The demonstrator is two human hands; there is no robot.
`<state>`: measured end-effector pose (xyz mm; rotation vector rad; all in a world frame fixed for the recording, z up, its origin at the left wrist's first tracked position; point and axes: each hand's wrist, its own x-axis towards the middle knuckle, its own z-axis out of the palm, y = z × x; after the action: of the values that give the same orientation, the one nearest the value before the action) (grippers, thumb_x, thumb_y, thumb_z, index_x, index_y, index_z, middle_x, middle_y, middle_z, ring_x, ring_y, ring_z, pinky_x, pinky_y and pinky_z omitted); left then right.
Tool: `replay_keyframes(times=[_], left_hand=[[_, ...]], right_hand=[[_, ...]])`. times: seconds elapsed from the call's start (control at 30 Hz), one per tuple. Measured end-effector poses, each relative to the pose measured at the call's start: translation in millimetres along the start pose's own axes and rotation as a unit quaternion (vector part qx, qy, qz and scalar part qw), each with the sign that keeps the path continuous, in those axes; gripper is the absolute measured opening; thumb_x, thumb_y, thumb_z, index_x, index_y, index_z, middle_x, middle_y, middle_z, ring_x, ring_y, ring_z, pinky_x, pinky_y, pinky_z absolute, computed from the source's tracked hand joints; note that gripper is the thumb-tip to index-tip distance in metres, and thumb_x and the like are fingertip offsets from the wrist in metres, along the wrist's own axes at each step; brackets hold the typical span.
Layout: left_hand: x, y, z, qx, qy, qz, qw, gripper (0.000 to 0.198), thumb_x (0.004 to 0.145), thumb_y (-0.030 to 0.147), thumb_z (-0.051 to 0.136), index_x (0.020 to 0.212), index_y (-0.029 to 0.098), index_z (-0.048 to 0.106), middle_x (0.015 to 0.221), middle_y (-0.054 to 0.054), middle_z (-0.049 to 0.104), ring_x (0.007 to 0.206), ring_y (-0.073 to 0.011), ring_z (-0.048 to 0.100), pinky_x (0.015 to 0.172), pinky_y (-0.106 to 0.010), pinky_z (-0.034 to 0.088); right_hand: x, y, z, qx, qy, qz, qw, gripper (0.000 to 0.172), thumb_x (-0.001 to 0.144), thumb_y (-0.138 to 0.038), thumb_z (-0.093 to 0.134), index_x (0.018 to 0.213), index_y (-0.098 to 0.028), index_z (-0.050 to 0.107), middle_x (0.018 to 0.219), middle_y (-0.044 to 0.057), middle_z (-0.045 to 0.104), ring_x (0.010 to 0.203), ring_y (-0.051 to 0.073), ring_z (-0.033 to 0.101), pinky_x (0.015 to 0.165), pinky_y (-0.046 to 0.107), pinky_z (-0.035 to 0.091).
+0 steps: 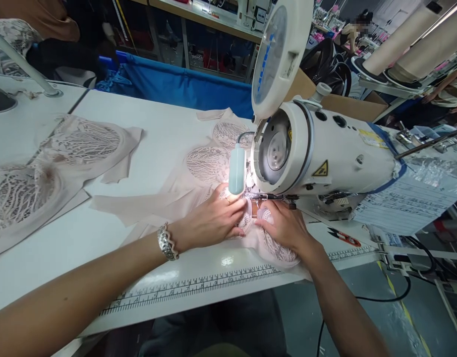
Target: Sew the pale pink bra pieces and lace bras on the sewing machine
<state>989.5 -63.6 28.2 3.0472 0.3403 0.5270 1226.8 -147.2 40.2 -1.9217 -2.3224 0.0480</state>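
Note:
A pale pink lace bra [276,246] lies under the head of a white sewing machine [340,148], its fabric bunched in front of the needle area. My left hand [213,218], with a silver bracelet at the wrist, grips its edge just left of the needle. On the right, my right hand [286,223] is closed on the lace cup, thumb toward the needle. A small pale green lamp [236,169] lights the spot between both hands. The needle and presser foot are mostly hidden. Another lace cup [208,163] spreads flat behind my left hand.
More lace bra pieces [83,141] lie on the white table [157,116] at left. Red-handled thread snips [344,237] rest right of my hand. A printed ruler strip [191,287] runs along the front edge. A blue cloth bin [184,82] stands behind; people sit farther off.

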Motion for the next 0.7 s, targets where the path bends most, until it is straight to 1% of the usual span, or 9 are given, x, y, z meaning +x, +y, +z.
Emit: replay_keyframes(times=[0.07,0.13,0.17,0.23,0.3,0.37,0.5,0.63,0.7], left_hand=[[0,1,0.7,-0.011,-0.002,-0.001,1.0,0.053,0.107,0.051,0.029,0.107,0.013,0.066,0.121,-0.014,0.065,0.124,-0.0307,0.055,0.116,-0.059,0.02],[1,2,0.3,-0.014,0.001,-0.01,1.0,0.052,0.107,0.05,0.031,0.108,0.012,0.066,0.115,-0.013,0.067,0.116,-0.0295,0.059,0.115,-0.059,0.022],[1,3,-0.3,-0.013,0.002,-0.014,1.0,0.052,0.106,0.051,0.032,0.109,0.012,0.066,0.11,-0.012,0.068,0.11,-0.0286,0.061,0.114,-0.059,0.023],[2,4,-1.7,-0.008,-0.002,-0.016,1.0,0.052,0.106,0.051,0.032,0.11,0.011,0.065,0.101,-0.011,0.068,0.101,-0.027,0.062,0.113,-0.058,0.025],[2,4,-2.4,-0.003,-0.006,-0.013,1.0,0.05,0.106,0.049,0.033,0.112,0.011,0.064,0.099,-0.01,0.068,0.098,-0.0266,0.062,0.112,-0.058,0.026],[2,4,-1.9,-0.007,-0.006,-0.011,1.0,0.049,0.106,0.049,0.034,0.113,0.011,0.065,0.105,-0.012,0.068,0.103,-0.0277,0.061,0.112,-0.059,0.026],[1,3,-0.2,-0.028,-0.002,-0.012,1.0,0.053,0.107,0.05,0.031,0.114,0.011,0.066,0.119,-0.015,0.066,0.115,-0.0302,0.059,0.113,-0.059,0.024],[1,-1,-0.6,-0.03,0.001,-0.025,0.999,0.059,0.107,0.053,0.024,0.122,0.011,0.062,0.115,-0.015,0.068,0.11,-0.0302,0.062,0.112,-0.06,0.024],[2,-2,-0.6,-0.028,0.002,-0.028,0.999,0.056,0.106,0.054,0.025,0.124,0.014,0.06,0.116,-0.015,0.068,0.109,-0.0301,0.062,0.111,-0.061,0.025]], right_hand=[[-9,2,-1,-0.027,-0.007,0.006,1.0,0.026,0.092,-0.041,0.06,0.105,-0.019,0.065,0.097,0.007,0.074,0.081,0.023,0.066,0.063,0.03,0.044],[-16,3,0,-0.04,0.002,-0.004,0.999,0.023,0.097,-0.03,0.052,0.111,-0.019,0.065,0.087,0.005,0.073,0.075,0.021,0.064,0.06,0.029,0.04],[-18,3,1,-0.045,0.009,-0.016,0.999,0.027,0.098,-0.022,0.046,0.117,-0.02,0.066,0.082,0.004,0.071,0.072,0.019,0.062,0.06,0.028,0.038],[-19,3,4,-0.049,0.014,-0.049,0.997,0.043,0.097,-0.01,0.038,0.129,-0.024,0.064,0.075,0.001,0.068,0.066,0.016,0.058,0.059,0.027,0.035],[-16,3,5,-0.049,0.001,-0.072,0.996,0.053,0.094,-0.005,0.037,0.135,-0.029,0.063,0.07,-0.001,0.064,0.062,0.014,0.054,0.059,0.026,0.034],[-13,3,6,-0.049,-0.012,-0.074,0.996,0.054,0.094,-0.005,0.04,0.135,-0.031,0.063,0.068,-0.002,0.063,0.062,0.013,0.054,0.058,0.025,0.034],[-5,4,7,-0.045,-0.021,-0.059,0.997,0.052,0.094,-0.008,0.042,0.136,-0.031,0.063,0.08,-0.001,0.071,0.073,0.014,0.061,0.061,0.025,0.037],[3,4,6,-0.04,-0.027,-0.048,0.998,0.055,0.093,-0.006,0.04,0.137,-0.032,0.061,0.101,0.0,0.075,0.089,0.016,0.065,0.06,0.025,0.041],[7,3,5,-0.043,-0.026,-0.05,0.997,0.056,0.092,-0.004,0.038,0.136,-0.031,0.061,0.102,0.001,0.075,0.09,0.017,0.066,0.06,0.025,0.041]])
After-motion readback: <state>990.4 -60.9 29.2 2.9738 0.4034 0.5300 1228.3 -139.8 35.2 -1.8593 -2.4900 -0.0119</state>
